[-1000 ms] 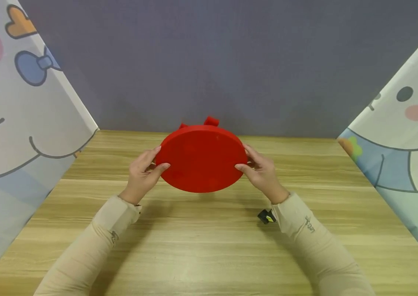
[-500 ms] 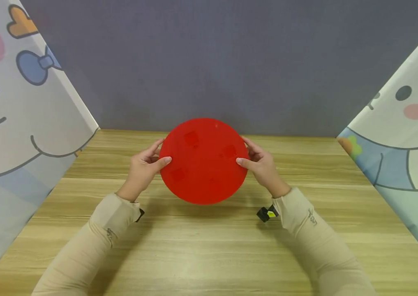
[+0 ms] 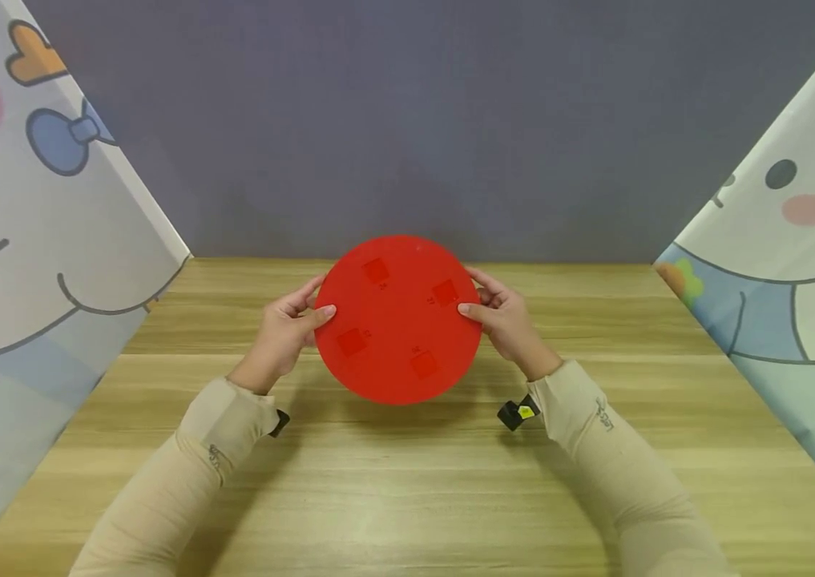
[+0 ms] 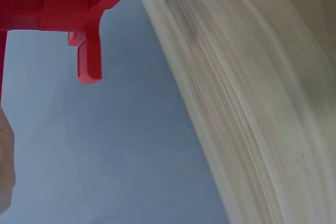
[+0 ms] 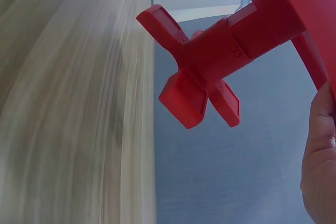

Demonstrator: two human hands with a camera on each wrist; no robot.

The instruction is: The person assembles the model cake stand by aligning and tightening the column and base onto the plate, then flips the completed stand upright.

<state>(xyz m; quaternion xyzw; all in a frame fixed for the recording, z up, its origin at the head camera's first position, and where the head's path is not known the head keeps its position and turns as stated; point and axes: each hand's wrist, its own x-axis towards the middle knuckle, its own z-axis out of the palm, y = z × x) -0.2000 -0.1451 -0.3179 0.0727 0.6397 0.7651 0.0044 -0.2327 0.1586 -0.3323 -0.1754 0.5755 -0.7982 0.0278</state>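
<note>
Both hands hold a red round toy table (image 3: pixel 397 320) off the wooden tabletop, its flat face tilted toward the head camera. Several square marks with small numbers show on that face. My left hand (image 3: pixel 281 335) pinches the left rim, thumb on the face. At the right rim, my right hand (image 3: pixel 513 327) grips likewise; the fingers behind the disc are partly hidden. In the right wrist view, a thick central post (image 5: pixel 226 45) runs from the disc's back to splayed feet (image 5: pixel 184 99). Part of the same post (image 4: pixel 65 6) appears in the left wrist view.
The wooden tabletop (image 3: pixel 393 497) lies beneath. A grey panel (image 3: pixel 407 120) stands along its far edge. Cartoon-printed panels flank it at left (image 3: pixel 54 264) and right (image 3: pixel 796 312). A black wrist device (image 3: pixel 515 413) sits at the right cuff.
The toy table has been tilted so its flat face turns more toward the head camera. The feet have gone out of sight behind it, and the square marks have come into view.
</note>
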